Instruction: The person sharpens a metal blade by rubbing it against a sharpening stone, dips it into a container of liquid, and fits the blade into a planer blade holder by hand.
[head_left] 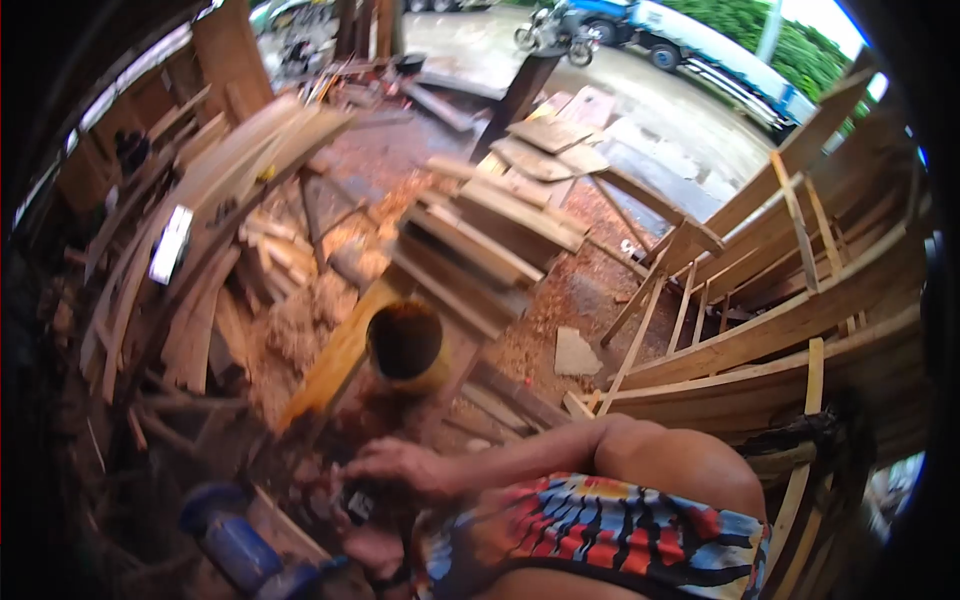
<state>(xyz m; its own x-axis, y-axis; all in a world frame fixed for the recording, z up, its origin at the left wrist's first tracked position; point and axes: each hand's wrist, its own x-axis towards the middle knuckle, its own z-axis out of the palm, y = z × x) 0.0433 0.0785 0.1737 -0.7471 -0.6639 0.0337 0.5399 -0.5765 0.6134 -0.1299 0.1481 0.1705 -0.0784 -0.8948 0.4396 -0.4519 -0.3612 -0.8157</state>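
Small dark object (358, 503), blurred and hard to name, sits low in the frame just below the brown open-topped can (405, 345), and both hands are on it. Right hand (400, 465) lies over it from above, fingers curled and partly closed around its top, the forearm running back toward the knee in the patterned shorts (610, 530). Left hand (372, 548) comes up from underneath; it's mostly hidden, so how far it is closed I cannot tell. To my eye this is a fiddling, close-in step, working at that piece over the ground, and the next move looks to need a firm two-handed hold and a careful look, since the spot is dim and cluttered. Left of the can and nearer the camera, a blue cylindrical thing (232, 540), maybe a tool or a container, lies close by the left hand's side and could get knocked. Just behind the can, a yellowish plank (335, 360) slants away, with wood shavings (300, 320) heaped beside it. Further beyond the can, stacked boards (480, 245) crowd the floor. Right of the can, a curved wooden frame (790, 310), like a boat hull, hems in the space. Far past it all, a motorbike (550, 30) stands on the road.
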